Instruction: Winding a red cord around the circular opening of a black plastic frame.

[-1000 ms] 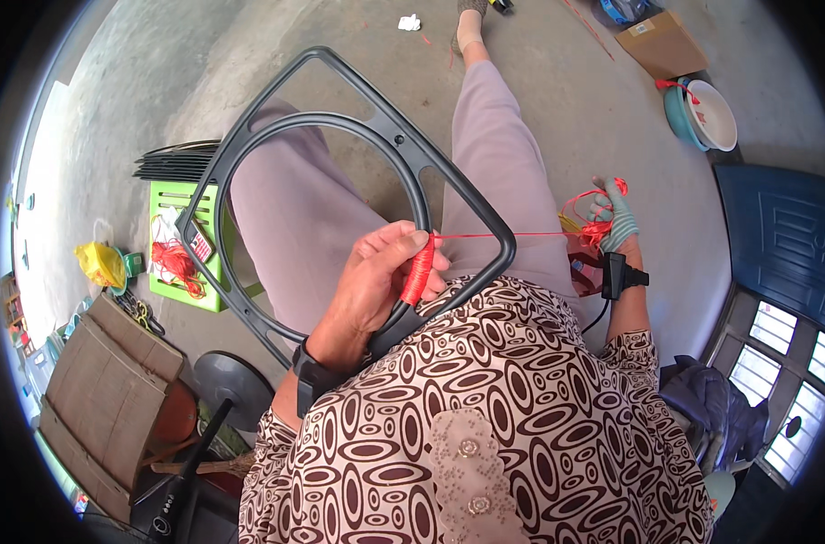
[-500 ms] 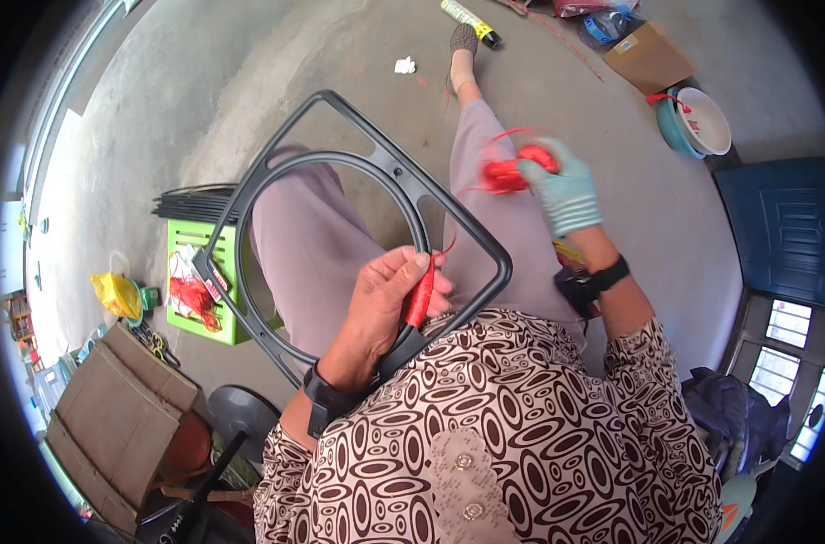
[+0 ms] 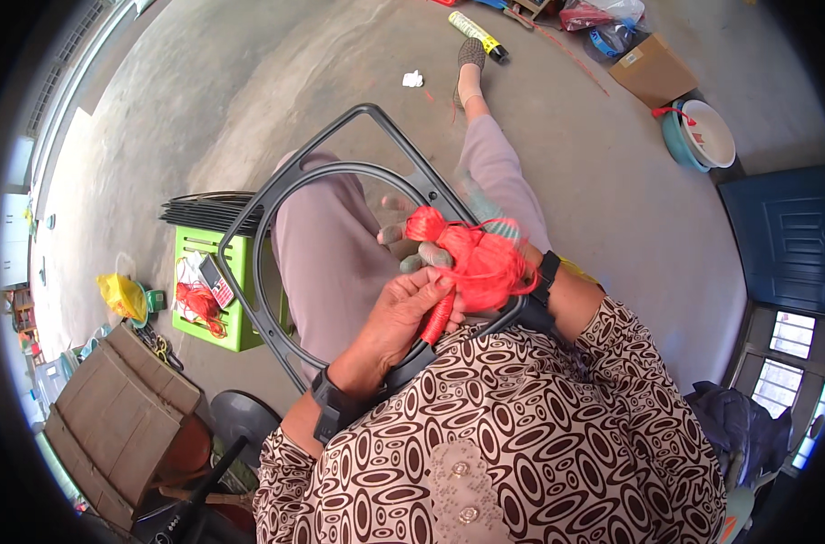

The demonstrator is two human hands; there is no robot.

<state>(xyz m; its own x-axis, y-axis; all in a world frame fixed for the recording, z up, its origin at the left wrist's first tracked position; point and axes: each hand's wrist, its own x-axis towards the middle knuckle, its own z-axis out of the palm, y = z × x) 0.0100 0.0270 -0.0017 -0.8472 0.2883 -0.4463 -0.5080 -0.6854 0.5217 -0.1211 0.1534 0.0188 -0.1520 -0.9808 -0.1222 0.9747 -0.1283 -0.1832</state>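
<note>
Shifted inward since the earlier view, over right edge of black frame: red cord bundle in half-curled, gloved right hand; red winding pinched in left hand, presumably against loosening

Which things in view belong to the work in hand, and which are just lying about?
In the work:
- black frame, held in the left hand
- red cord bundle
- probably the red cord on the green stool

Apparently lying about:
- cardboard box
- nested basins
- yellow bag
- white scrap
</note>
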